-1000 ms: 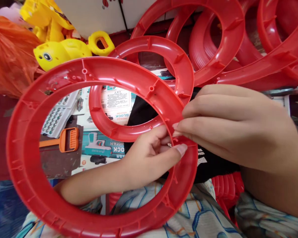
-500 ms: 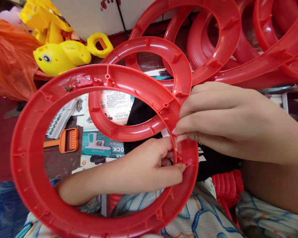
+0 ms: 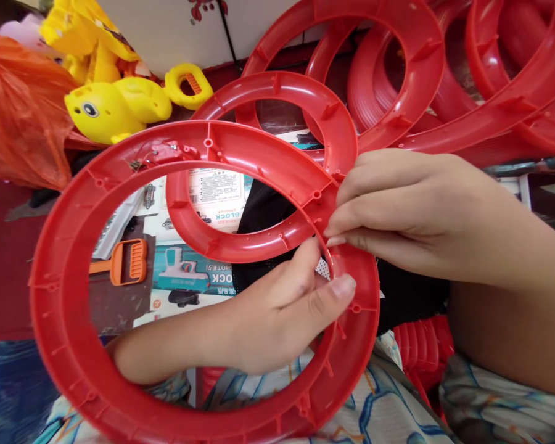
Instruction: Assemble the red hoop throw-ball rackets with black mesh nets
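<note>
A large red plastic ring [image 3: 67, 357], its ribbed hollow side facing me, leans over my lap. Through its opening reaches my left hand [image 3: 296, 302], thumb over the inner rim at the right side and fingers behind it. My right hand [image 3: 398, 216] has its fingertips pinched together in the ring's channel just above that thumb; whatever lies between them is hidden. Inside the channel at the top left sits a small red part with thin wires [image 3: 166, 151]. A smaller red ring [image 3: 189, 231] lies behind the large one.
More red rings [image 3: 416, 68] are heaped at the back right. Yellow duck-like toys [image 3: 115, 108] and an orange plastic bag [image 3: 23, 111] stand at the back left. Beneath the ring are an orange handle [image 3: 129, 262] and a printed toy-gun box [image 3: 180, 271].
My left thumb has straightened and slid up and over the inner rim. The large ring has shifted slightly right. My right hand keeps its pinch, barely moved.
</note>
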Tool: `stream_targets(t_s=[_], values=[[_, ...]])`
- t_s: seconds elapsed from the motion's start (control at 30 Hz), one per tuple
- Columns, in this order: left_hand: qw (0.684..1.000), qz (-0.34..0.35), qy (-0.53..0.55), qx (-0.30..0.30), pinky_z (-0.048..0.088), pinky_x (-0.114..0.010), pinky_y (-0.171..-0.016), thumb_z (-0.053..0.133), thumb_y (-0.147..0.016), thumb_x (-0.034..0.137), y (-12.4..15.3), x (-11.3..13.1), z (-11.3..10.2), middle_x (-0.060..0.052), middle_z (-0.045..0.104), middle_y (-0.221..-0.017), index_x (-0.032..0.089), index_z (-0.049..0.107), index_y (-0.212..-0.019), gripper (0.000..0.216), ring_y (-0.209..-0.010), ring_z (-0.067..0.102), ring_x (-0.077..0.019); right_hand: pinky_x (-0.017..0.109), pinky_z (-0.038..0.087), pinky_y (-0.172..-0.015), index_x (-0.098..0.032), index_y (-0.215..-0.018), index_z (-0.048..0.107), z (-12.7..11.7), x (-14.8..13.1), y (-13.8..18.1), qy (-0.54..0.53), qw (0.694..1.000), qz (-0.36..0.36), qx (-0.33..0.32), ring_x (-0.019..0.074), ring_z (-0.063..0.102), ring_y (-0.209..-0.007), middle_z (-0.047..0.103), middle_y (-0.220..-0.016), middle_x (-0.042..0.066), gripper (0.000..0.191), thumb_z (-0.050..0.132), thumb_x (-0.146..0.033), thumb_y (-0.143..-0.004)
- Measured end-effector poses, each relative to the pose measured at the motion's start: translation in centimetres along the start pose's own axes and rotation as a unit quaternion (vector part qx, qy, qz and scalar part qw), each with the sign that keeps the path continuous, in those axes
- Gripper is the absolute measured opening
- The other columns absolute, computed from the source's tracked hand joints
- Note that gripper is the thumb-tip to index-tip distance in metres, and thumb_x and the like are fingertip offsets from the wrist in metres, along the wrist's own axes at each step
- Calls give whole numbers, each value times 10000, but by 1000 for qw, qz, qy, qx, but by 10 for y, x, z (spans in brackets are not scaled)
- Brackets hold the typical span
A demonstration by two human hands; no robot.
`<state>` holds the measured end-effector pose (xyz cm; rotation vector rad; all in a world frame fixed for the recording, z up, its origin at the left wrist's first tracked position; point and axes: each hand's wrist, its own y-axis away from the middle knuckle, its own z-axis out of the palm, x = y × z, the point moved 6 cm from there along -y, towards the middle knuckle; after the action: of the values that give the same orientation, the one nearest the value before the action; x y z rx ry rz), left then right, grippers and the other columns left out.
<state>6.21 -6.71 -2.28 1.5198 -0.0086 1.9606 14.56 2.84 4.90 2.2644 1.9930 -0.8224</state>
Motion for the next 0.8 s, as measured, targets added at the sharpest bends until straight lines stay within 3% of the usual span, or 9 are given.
stream_targets(t_s=[0.1, 0.2, 0.3, 0.4, 0.5, 0.63, 0.8], values=[[997, 27, 28, 68, 485, -185, -597, 518, -987, 422, -4, 2, -6, 58, 479, -681, 212, 460, -967, 220, -613, 491, -79, 302, 456, -690, -179, -839, 677, 1, -5, 0, 31, 999, -8, 6, 139, 553, -781, 641, -842, 39, 255, 481, -194, -1001], [986, 69, 119, 98, 524, -166, -698, 583, -939, 224, -11, 4, -5, 37, 577, -784, 187, 492, -975, 104, -727, 564, -66, 318, 442, -674, -187, -818, 673, 1, -10, 1, 58, 998, -7, 13, 142, 537, -756, 630, -822, 41, 297, 457, -227, -1018], [981, 85, 139, 108, 508, -150, -649, 586, -898, 156, -15, 6, -3, 40, 590, -773, 180, 500, -1013, 146, -731, 567, -70, 308, 451, -679, -210, -823, 665, -2, -10, 4, 80, 996, 17, 48, 138, 557, -769, 626, -839, 28, 262, 490, -254, -1014], [987, 72, 83, 121, 459, -154, -587, 555, -871, 124, -14, 6, -6, 54, 553, -741, 195, 494, -981, 145, -663, 517, -68, 298, 459, -696, -206, -824, 663, -7, -9, 6, 110, 990, 32, 78, 137, 580, -796, 637, -854, 22, 217, 542, -263, -995], [995, 33, 16, 92, 402, -165, -566, 527, -833, 86, -13, 4, -7, 71, 471, -693, 202, 465, -883, 141, -604, 436, -59, 302, 460, -701, -164, -875, 686, -6, -7, 6, 95, 994, 15, 61, 136, 586, -800, 642, -870, 43, 216, 518, -219, -999], [999, -4, 16, 34, 367, -175, -550, 530, -828, 105, -12, 0, -4, 66, 463, -723, 206, 438, -896, 153, -609, 428, -65, 276, 454, -670, -153, -902, 692, -5, -5, 6, 48, 998, 9, 35, 111, 579, -779, 641, -887, 39, 223, 490, -162, -995], [999, -40, -11, 31, 380, -196, -574, 552, -850, 149, -10, -8, -5, 60, 471, -737, 207, 446, -924, 141, -629, 442, -78, 242, 453, -675, -184, -909, 669, -9, -1, 9, 31, 998, 34, 51, 76, 578, -791, 630, -894, -2, 170, 521, -175, -992]])
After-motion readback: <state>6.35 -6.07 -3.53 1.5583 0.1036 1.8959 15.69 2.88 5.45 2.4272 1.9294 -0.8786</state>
